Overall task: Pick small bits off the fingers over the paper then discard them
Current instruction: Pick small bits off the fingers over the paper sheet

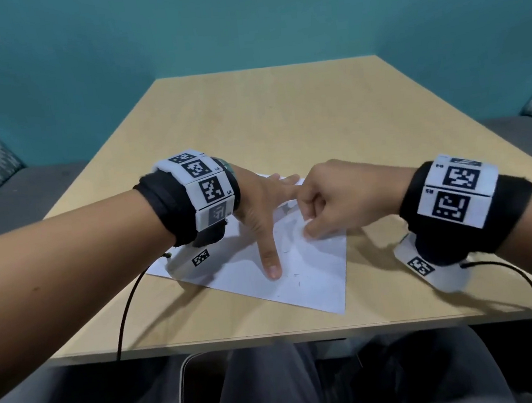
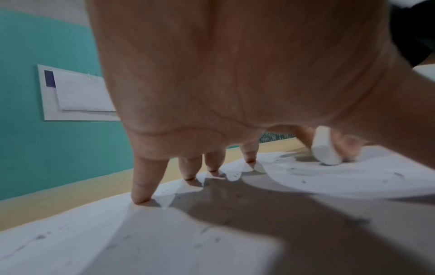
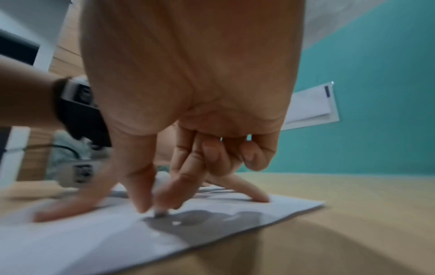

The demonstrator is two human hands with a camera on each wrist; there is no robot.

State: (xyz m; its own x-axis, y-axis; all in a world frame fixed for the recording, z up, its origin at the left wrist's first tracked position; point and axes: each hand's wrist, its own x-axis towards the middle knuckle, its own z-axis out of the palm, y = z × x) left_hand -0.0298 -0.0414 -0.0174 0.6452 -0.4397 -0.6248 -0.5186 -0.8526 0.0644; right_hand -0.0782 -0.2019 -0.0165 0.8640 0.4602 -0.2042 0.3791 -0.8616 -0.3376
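Note:
A white sheet of paper (image 1: 302,282) lies askew on the wooden table, with small dark specks (image 2: 303,181) scattered over it. My left hand (image 1: 261,215) is spread over the paper, its straight fingertips (image 2: 141,197) and thumb pressing the sheet down. My right hand (image 1: 306,221) is curled just to its right, thumb and forefinger pinching a small white eraser (image 2: 326,150) whose tip (image 3: 160,212) touches the paper. From the head view the eraser is hidden inside the fingers. The right wrist view is blurred around the left thumb (image 3: 70,204).
The table (image 1: 282,117) stretches away bare towards a teal wall that carries a white board (image 2: 77,93). Black cables (image 1: 122,315) (image 1: 529,278) hang from both wrist units over the table's front edge. Grey cushioned seats flank the table; my lap is below.

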